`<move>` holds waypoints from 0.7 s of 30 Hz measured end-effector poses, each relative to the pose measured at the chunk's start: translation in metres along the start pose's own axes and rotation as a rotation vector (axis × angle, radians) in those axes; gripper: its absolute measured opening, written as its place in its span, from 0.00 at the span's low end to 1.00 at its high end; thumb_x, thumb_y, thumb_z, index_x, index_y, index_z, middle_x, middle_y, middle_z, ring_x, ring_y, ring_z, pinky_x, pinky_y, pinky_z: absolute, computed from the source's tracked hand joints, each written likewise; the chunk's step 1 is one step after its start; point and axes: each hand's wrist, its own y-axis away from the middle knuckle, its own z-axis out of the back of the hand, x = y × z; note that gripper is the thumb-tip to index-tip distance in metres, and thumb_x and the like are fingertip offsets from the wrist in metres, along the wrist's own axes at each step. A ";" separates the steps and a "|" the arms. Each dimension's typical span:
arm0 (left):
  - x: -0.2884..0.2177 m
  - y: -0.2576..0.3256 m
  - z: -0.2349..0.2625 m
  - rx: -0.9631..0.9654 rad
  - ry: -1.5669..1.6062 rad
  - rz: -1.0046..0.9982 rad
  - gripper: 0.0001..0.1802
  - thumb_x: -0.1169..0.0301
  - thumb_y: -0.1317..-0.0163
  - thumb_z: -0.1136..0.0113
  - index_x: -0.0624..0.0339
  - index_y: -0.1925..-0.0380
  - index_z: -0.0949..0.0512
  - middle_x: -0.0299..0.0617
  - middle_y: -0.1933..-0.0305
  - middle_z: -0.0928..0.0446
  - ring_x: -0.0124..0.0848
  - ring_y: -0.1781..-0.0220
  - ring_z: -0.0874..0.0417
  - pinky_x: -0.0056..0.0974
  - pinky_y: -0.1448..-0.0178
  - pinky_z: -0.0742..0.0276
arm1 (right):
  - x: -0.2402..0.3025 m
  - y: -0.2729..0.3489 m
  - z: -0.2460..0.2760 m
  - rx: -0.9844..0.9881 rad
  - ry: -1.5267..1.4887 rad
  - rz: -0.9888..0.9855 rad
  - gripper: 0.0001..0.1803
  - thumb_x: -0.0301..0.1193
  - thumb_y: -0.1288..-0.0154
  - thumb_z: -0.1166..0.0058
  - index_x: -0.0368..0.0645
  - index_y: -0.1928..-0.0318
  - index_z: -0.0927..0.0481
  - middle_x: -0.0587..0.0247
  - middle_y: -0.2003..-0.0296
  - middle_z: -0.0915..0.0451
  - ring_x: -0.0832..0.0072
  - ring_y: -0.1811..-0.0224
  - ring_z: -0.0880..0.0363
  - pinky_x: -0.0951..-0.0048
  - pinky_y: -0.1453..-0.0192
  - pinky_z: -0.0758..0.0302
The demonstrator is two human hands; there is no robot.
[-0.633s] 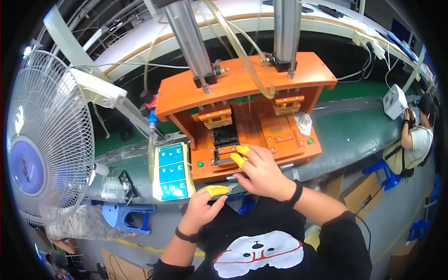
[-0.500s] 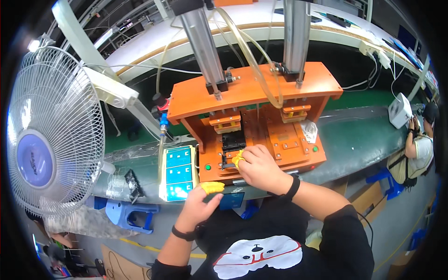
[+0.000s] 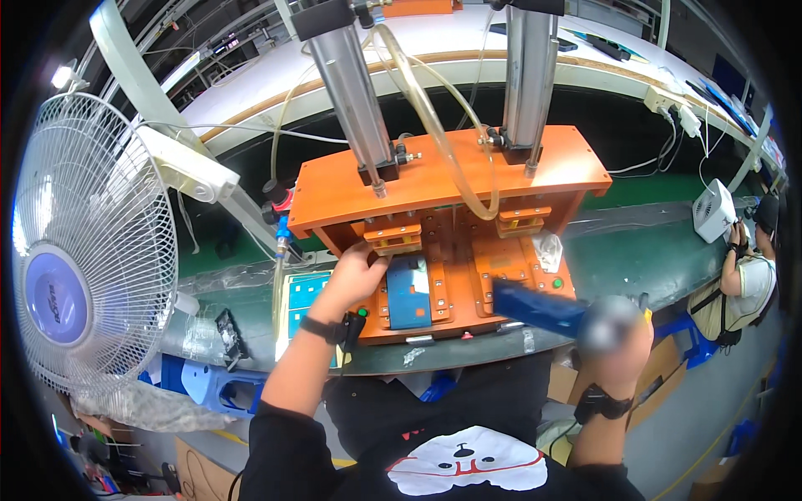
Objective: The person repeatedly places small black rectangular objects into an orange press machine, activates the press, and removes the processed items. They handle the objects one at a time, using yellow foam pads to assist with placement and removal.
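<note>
An orange two-station press stands in front of me. In its left station lies a flat piece with a blue, film-like face. My left hand reaches to the far left side of that piece, beside the press block; its bent fingertips are hidden. A small dark object shows by my left wrist, its kind unclear. Out to the right, my right hand is closed on a dark blue sheet. Motion smears both the sheet and the fingers. A bit of yellow shows at one right fingertip.
Left of the press lies a card of blue labels, partly behind my left forearm. A large fan stands at far left. Clear hoses hang from the cylinders. A crumpled white wad sits at the right station. Another person sits at far right.
My left hand has moved up to the press's left station. My right hand has left that station for the right, with a blue sheet in it. A blue-faced piece now shows in the station.
</note>
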 end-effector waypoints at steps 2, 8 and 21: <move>0.010 -0.025 -0.006 0.097 -0.205 0.129 0.19 0.64 0.29 0.39 0.59 0.42 0.18 0.58 0.35 0.19 0.56 0.31 0.21 0.49 0.31 0.22 | -0.005 0.005 0.040 -0.131 -0.150 -0.067 0.12 0.34 0.16 0.46 0.40 0.43 0.19 0.64 0.53 0.13 0.72 0.56 0.15 0.68 0.49 0.17; 0.038 -0.067 -0.015 0.021 -0.373 0.087 0.20 0.64 0.29 0.38 0.59 0.40 0.19 0.58 0.35 0.19 0.54 0.31 0.21 0.48 0.30 0.22 | -0.062 0.025 0.187 -0.406 -0.428 -0.186 0.15 0.39 0.17 0.43 0.48 0.40 0.18 0.65 0.52 0.13 0.75 0.52 0.16 0.73 0.49 0.21; 0.034 -0.053 -0.020 0.011 -0.318 0.053 0.20 0.65 0.29 0.36 0.59 0.40 0.19 0.54 0.38 0.18 0.53 0.34 0.19 0.48 0.31 0.21 | -0.125 -0.029 0.217 -0.439 -0.568 -0.239 0.13 0.35 0.17 0.44 0.40 0.44 0.17 0.57 0.47 0.13 0.63 0.42 0.13 0.62 0.38 0.14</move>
